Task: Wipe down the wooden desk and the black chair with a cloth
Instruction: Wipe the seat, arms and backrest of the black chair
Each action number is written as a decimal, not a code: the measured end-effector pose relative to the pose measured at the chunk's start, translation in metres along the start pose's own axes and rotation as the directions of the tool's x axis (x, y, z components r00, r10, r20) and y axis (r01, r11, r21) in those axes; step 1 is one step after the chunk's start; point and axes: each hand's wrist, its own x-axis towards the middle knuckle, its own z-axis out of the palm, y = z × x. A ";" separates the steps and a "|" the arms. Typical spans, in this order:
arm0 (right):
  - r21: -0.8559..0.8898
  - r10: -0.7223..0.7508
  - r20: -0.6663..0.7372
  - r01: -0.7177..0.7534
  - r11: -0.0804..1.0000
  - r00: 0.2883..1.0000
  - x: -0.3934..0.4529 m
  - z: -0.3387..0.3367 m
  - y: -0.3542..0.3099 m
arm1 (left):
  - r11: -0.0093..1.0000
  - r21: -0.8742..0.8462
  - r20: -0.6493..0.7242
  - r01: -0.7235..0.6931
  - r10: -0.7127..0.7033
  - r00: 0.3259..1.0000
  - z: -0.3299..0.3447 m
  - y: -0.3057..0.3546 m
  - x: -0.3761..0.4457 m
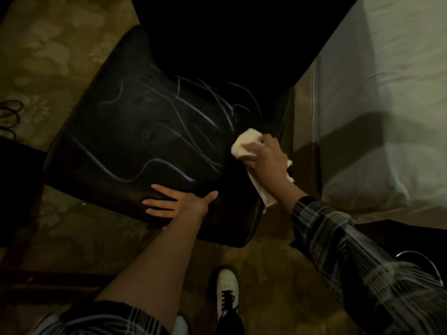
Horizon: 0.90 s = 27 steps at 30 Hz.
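Observation:
The black chair (145, 141) fills the middle of the view, its creased leather seat catching thin streaks of light. My left hand (176, 200) lies on the seat's near edge, fingers spread straight over the front and thumb on top. My right hand (267, 158) grips a crumpled pale cloth (245, 143) and holds it against the seat's right side. A tail of the cloth hangs below my wrist. The wooden desk is not clearly in view; only a dark wooden edge (21, 189) shows at the left.
A bed with white bedding (387, 105) stands close on the right. Patterned carpet (48, 49) surrounds the chair, with a coil of black cable (9, 114) at far left. My white shoe (227, 291) is below the chair. A dark recess lies beyond the chair.

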 end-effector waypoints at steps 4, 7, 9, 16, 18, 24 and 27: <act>-0.010 0.218 -0.064 -0.219 0.976 0.974 -0.006 0.001 -0.018 | 0.998 -0.047 0.011 0.030 -0.029 1.000 0.008 0.003 -0.007; 0.011 0.120 -0.042 -0.119 0.993 0.992 -0.060 0.003 -0.036 | 0.998 -0.055 0.006 -0.024 0.024 1.000 0.013 -0.007 -0.009; 0.036 -0.032 -0.001 0.032 0.999 0.999 -0.108 0.006 -0.046 | 0.998 -0.038 -0.006 -0.053 0.053 0.999 0.015 -0.015 -0.007; 0.102 -0.063 0.012 0.061 0.993 0.998 -0.038 0.005 -0.052 | 0.997 -0.066 -0.097 -0.040 0.034 0.995 0.014 -0.014 0.001; 0.021 0.014 0.020 -0.014 1.000 1.000 0.015 0.005 -0.054 | 0.997 -0.067 -0.087 -0.023 0.017 0.996 0.015 -0.012 0.001; 0.098 0.029 0.081 -0.037 0.995 0.996 -0.074 0.001 -0.067 | 0.999 -0.018 -0.009 0.045 -0.045 0.999 0.001 -0.004 -0.002; 0.111 0.000 0.195 -0.022 0.994 0.981 -0.115 0.000 -0.077 | 0.999 0.024 -0.058 0.022 -0.021 0.998 -0.008 -0.004 -0.004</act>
